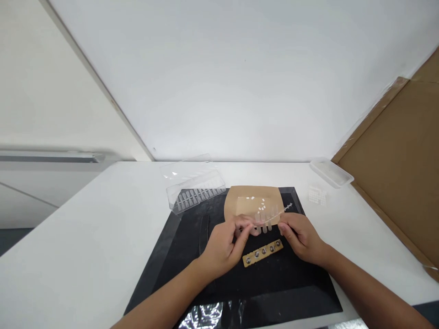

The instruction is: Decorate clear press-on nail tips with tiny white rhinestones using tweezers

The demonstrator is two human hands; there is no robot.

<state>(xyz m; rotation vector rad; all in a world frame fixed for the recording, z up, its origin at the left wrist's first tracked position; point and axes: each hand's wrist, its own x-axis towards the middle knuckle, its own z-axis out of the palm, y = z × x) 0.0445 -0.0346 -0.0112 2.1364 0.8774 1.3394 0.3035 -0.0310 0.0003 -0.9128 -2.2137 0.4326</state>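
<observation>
A clear strip of nail tips (264,221) hangs over the black mat, its thin spine slanting up to the right. My left hand (230,242) pinches the strip's left end. Close to the strip's right part is my right hand (299,235), its fingers pressed together; what they hold, if anything, is too small to make out. Behind the strip lies a tan tray (233,201) with several small white pieces (263,202) in it. Just below the hands, a wooden bar (263,252) with several round metal studs rests on the mat.
An open clear box (197,192) with rows of nail tips stands at the mat's back left. A white plastic tray (331,172) and a sheet of small white pieces (317,195) lie at the back right, near cardboard (394,169). The black mat (274,292) covers the table's front middle.
</observation>
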